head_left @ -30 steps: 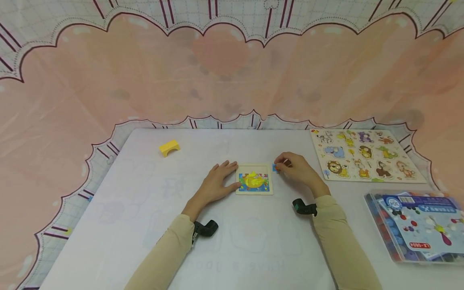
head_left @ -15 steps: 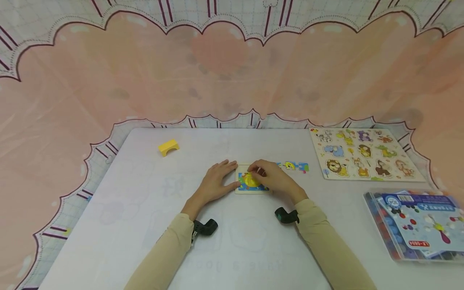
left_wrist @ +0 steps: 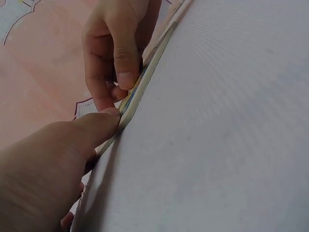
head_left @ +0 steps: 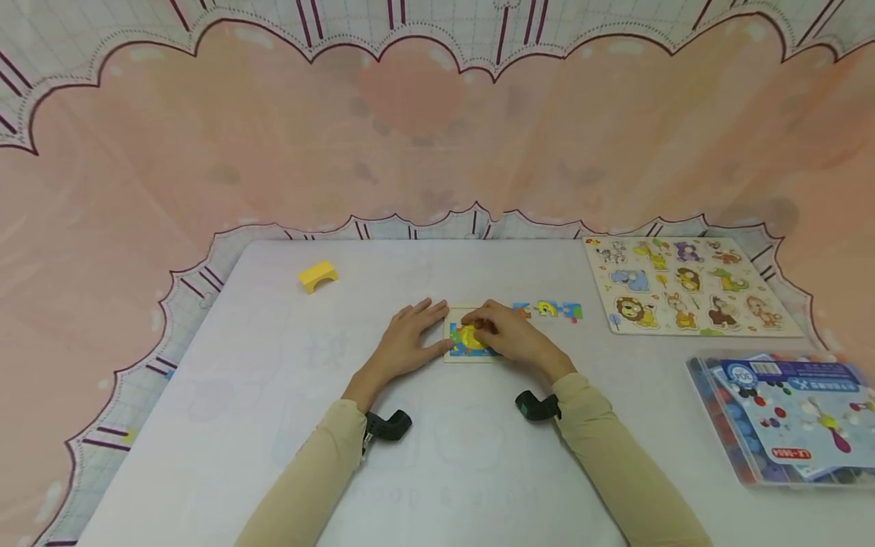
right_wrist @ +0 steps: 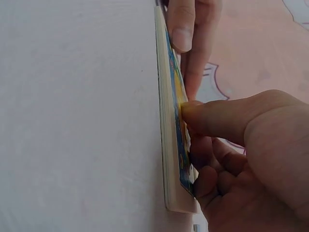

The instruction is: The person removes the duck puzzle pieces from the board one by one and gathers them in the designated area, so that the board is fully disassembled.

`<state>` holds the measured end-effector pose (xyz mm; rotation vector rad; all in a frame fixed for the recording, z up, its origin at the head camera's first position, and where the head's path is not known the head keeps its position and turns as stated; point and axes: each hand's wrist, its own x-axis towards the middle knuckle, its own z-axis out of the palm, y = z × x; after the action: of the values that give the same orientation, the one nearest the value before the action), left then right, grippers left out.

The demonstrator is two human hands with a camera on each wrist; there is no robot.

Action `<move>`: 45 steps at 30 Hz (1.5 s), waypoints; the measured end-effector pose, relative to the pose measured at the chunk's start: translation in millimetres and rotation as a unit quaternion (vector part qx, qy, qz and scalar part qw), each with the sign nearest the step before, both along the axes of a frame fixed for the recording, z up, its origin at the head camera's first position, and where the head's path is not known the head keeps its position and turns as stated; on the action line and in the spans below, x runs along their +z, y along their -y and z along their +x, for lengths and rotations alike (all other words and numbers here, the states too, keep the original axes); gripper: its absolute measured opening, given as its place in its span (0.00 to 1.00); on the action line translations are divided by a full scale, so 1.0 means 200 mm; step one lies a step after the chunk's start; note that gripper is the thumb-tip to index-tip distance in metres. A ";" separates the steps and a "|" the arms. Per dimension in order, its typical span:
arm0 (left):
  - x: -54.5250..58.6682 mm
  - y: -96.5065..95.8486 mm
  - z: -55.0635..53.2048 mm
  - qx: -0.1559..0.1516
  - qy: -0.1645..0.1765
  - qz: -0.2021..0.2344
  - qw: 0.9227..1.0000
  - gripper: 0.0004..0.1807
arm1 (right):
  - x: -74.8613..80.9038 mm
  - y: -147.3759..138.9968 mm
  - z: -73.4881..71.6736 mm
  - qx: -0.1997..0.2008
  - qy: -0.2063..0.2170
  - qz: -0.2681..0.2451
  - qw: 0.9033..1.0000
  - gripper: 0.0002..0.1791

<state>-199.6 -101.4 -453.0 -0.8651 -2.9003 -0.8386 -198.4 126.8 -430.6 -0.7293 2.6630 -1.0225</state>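
Note:
A small wooden jigsaw tray lies mid-table, holding a yellow duck picture on blue. My left hand rests at its left edge, fingers extended and thumb touching the rim. Over the tray, my right hand has bent fingers and pinches at a yellow jigsaw piece; the hand hides much of the picture. In the right wrist view, the right thumb meets the yellow part, the other fingers curling behind. Several loose jigsaw pieces form a row just right of the tray.
An animal peg puzzle board lies at the back right. In front of it sits a clear plastic case of coloured balls under a printed sheet. A yellow arch block stands at the back left of the white table.
My right hand has moved left from the loose pieces onto the duck picture, uncovering the row. Over the last half second it hardly moves. The left hand stays at the tray's edge.

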 end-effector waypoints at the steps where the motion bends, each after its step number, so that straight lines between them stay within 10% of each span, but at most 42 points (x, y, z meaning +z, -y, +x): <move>1: 0.00 0.00 0.00 -0.003 0.000 -0.002 1.000 0.35 | 0.00 0.00 0.00 0.000 0.002 0.000 1.000 0.15; 45: 0.00 0.00 0.00 0.004 0.007 0.002 1.000 0.36 | -0.01 0.03 0.00 -0.017 0.015 -0.071 0.997 0.09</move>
<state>-199.9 -100.8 -453.8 -0.8514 -2.9098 -0.8535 -199.3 120.8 -432.7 -0.6915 2.6069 -1.2311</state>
